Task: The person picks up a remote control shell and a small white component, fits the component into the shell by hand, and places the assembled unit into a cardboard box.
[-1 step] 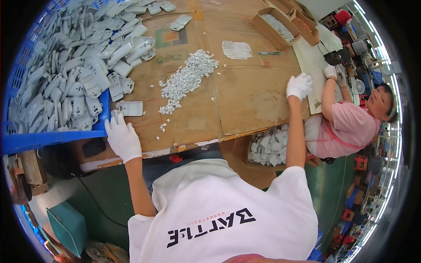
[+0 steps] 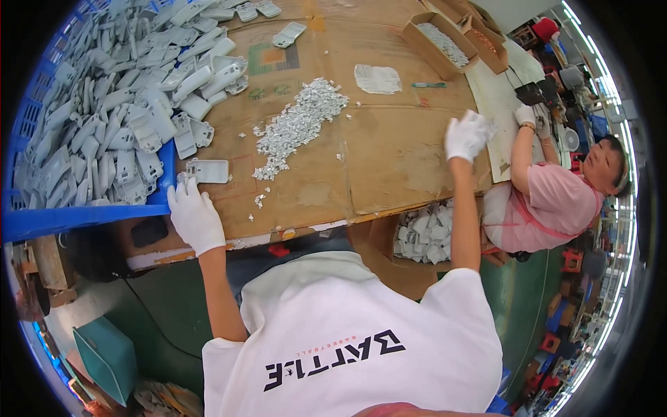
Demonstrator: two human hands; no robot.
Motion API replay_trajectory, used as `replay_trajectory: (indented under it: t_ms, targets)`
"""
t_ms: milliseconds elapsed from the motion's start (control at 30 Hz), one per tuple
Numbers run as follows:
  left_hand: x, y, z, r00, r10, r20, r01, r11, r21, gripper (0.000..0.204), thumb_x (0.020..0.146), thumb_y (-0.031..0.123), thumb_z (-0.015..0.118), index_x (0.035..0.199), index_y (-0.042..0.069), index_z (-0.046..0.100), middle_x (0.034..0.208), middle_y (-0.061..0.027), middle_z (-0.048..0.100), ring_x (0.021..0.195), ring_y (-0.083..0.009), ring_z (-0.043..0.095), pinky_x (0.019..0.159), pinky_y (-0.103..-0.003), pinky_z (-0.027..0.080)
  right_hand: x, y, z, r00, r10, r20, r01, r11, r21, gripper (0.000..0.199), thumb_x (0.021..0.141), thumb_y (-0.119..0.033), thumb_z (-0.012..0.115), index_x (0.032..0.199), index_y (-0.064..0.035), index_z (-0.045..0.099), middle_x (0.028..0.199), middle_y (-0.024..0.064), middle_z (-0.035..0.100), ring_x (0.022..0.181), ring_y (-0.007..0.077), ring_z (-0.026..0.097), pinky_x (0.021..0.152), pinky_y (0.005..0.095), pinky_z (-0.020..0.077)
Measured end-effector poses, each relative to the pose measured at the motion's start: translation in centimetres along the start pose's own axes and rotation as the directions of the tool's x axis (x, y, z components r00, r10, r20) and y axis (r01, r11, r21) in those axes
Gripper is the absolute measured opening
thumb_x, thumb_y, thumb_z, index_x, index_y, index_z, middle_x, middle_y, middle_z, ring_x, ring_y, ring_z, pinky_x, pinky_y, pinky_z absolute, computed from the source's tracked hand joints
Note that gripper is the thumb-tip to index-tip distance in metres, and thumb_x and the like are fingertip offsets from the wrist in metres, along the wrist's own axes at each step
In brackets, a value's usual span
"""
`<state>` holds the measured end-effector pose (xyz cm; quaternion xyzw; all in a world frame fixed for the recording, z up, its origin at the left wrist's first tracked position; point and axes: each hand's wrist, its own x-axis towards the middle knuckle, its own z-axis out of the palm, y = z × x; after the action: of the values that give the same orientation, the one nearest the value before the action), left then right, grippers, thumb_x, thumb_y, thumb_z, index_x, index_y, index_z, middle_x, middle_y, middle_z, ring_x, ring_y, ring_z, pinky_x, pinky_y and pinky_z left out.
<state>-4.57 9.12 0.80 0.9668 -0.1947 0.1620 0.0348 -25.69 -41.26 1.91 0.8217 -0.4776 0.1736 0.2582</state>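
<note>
My left hand (image 2: 194,215), in a white glove, lies at the near edge of the cardboard-covered table (image 2: 389,160), fingers spread and pointing at a flat grey plastic part (image 2: 207,170) just beyond the fingertips. My right hand (image 2: 467,135), also gloved, rests on the table's right side with its fingers bent; whether it holds anything is hidden. Between the hands a long pile of small white pieces (image 2: 299,125) runs across the cardboard. On the left, a blue crate (image 2: 83,215) is heaped with grey plastic housings (image 2: 104,118).
A person in a pink top (image 2: 556,201) sits at the table's right end, gloved hands on a white sheet. Two open cardboard boxes (image 2: 445,45) stand at the back right. Below the table sits a box of grey parts (image 2: 425,233); a teal bin (image 2: 104,358) is on the floor.
</note>
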Motion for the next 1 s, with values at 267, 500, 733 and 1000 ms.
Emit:
replay_trajectory:
  t_ms: [267, 500, 733, 1000]
  targets:
    - [0.9, 0.4, 0.4, 0.995, -0.044, -0.092, 0.029, 0.986, -0.163, 0.032, 0.090, 0.008, 0.065, 0.120, 0.014, 0.058, 0.101, -0.0081, 0.060, 0.093, -0.0297, 0.062, 0.077, -0.043, 0.052, -12.4, -13.5, -10.4, 0.909, -0.415, 0.045, 0.138, 0.402, 0.905, 0.021, 0.083, -0.011, 0.073, 0.103, -0.0094, 0.064, 0.097, 0.0099, 0.063, 0.092, 0.0296, 0.064, 0.079, 0.0409, 0.0526]
    - [-0.1, 1.8, -1.2, 0.983, -0.073, -0.166, 0.015, 0.947, -0.322, 0.027, 0.088, 0.010, 0.069, 0.114, 0.017, 0.062, 0.098, -0.0040, 0.065, 0.092, -0.0261, 0.063, 0.076, -0.040, 0.053, -14.7, -18.3, -12.8, 0.892, -0.420, -0.165, 0.311, 0.307, 0.899, 0.014, 0.083, -0.011, 0.072, 0.094, -0.0136, 0.063, 0.091, 0.0043, 0.060, 0.086, 0.0271, 0.062, 0.075, 0.0406, 0.0527]
    - [-0.2, 2.2, -1.4, 0.952, 0.168, -0.254, -0.272, 0.847, -0.457, 0.017, 0.077, 0.003, 0.073, 0.088, 0.008, 0.060, 0.106, -0.0108, 0.066, 0.103, -0.0339, 0.062, 0.087, -0.044, 0.050, -14.2, -21.4, -12.6, 0.903, -0.426, -0.064, 0.232, 0.357, 0.905, 0.015, 0.082, -0.013, 0.075, 0.093, -0.0108, 0.066, 0.093, 0.0088, 0.063, 0.089, 0.0301, 0.063, 0.076, 0.0416, 0.0521]
    - [0.7, 1.8, -0.3, 0.887, 0.427, -0.174, -0.426, 0.614, -0.665, 0.023, 0.072, 0.003, 0.077, 0.087, 0.006, 0.058, 0.116, -0.0115, 0.066, 0.114, -0.0349, 0.060, 0.097, -0.045, 0.048, -12.2, -22.8, -13.0, 0.809, -0.567, 0.155, 0.260, 0.582, 0.770, 0.011, 0.086, -0.018, 0.071, 0.086, -0.0089, 0.066, 0.089, 0.0118, 0.064, 0.083, 0.0333, 0.068, 0.074, 0.0446, 0.0559]
